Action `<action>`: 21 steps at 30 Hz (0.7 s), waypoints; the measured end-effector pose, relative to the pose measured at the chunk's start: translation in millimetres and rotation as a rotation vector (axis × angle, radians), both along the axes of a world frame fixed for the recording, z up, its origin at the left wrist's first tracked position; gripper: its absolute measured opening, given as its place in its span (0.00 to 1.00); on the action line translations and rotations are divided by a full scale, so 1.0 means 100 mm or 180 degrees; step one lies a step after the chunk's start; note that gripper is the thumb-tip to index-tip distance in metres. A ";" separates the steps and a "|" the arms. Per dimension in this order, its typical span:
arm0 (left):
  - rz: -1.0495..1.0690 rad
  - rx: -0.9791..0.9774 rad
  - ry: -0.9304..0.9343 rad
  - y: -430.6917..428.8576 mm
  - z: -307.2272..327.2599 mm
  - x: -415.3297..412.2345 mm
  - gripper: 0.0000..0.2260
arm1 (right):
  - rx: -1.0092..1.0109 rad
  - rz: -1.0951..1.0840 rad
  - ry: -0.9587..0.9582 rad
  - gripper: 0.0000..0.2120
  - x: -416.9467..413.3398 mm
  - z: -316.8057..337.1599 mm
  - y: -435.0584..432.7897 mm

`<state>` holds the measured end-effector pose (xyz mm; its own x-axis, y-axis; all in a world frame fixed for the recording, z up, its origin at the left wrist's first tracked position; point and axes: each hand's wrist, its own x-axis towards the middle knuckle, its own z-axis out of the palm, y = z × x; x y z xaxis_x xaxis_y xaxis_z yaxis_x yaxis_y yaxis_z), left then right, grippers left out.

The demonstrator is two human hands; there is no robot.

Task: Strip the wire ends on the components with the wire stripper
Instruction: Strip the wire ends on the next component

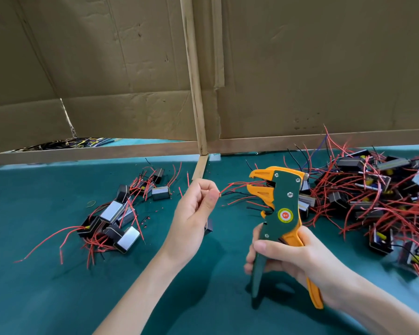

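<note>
Orange-green stripper [279, 206] stands upright in the right hand [288, 259], fingers wrapped round both handles, jaws apart and pointing left toward the pinch. Left hand [194, 213] pinches a red wire [237, 184] near its end. The wire runs left-right from the pinch into the jaws, probably kept straight for a clean bite.

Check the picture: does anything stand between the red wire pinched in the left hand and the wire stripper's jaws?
Nothing visible does. The red wire runs from the left hand across open air to the wire stripper held by the right hand; other red and black wires run just below it.
</note>
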<state>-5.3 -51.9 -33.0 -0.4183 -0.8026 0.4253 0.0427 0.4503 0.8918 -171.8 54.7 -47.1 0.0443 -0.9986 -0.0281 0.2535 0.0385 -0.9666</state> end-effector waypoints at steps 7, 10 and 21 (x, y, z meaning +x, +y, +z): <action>0.0053 -0.0112 0.0060 -0.01 0.05 0.02 0.04 | -0.0024 0.0320 0.0126 0.16 -0.01 0.02 0.04; 0.0059 -0.0093 0.0127 0.01 0.07 0.03 0.03 | -0.0009 0.0313 0.0046 0.10 0.02 0.01 0.04; 0.0044 -0.0056 -0.0049 0.04 0.10 0.03 0.04 | -0.0050 0.0460 0.0339 0.16 0.01 0.02 0.05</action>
